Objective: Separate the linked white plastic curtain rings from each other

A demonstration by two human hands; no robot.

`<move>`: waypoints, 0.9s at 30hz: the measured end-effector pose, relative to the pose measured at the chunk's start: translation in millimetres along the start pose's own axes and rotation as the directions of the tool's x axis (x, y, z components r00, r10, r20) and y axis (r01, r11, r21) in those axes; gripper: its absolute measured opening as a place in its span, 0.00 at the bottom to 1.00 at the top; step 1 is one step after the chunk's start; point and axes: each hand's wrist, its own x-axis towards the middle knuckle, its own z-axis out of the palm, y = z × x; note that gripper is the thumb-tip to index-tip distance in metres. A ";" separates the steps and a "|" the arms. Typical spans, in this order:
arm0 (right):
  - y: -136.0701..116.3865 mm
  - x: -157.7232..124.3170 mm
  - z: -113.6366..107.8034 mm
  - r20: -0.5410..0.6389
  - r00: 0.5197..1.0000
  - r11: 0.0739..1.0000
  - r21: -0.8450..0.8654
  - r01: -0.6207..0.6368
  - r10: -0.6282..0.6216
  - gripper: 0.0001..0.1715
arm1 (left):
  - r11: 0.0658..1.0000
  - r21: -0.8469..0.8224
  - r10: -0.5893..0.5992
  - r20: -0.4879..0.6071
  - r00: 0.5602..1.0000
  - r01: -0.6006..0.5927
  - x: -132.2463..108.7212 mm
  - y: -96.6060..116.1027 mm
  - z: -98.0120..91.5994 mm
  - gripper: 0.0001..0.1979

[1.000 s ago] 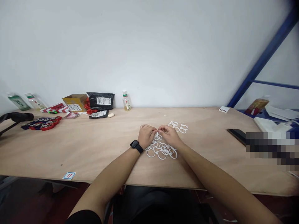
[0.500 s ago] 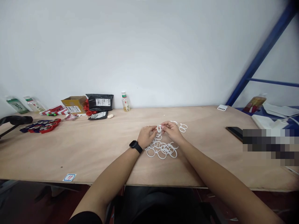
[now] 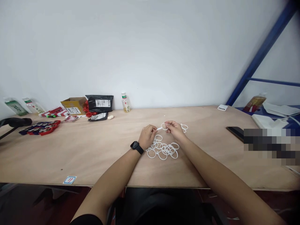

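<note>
One ring (image 3: pixel 161 127), white, thin, round, with a narrow tab (image 3: pixel 159 128), sits between the hands. Left hand (image 3: pixel 147 136): thumb and finger pinch the tab. Right hand (image 3: pixel 174 129): fingertips close on the rim. Nearby: similar rings (image 3: pixel 167 150) overlap on the table (image 3: pixel 203 131).

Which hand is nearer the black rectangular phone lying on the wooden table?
Right. The right hand is to the phone's left; the left hand is farther left.

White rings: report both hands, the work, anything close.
Left hand pinching white piece. Right hand holding white ring. Pile of white rings on wooden tabletop, close by left hand.
</note>
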 end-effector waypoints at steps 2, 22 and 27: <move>5.0 1.9 -1.8 0.013 1.000 0.999 -0.039 -0.006 0.007 0.20 | 0.998 -0.052 0.037 -0.019 0.999 -0.038 -0.6 2.1 1.3 0.06; 2.4 10.2 -24.9 0.021 0.971 0.831 -0.514 0.214 -0.236 0.22 | 0.993 -0.039 0.116 0.038 0.993 -0.114 -2.1 0.4 3.3 0.07; -0.2 -8.2 4.4 0.227 0.968 0.944 -0.283 0.170 -0.106 0.24 | 0.990 -0.024 0.143 0.085 0.986 -0.141 -1.6 2.7 0.8 0.09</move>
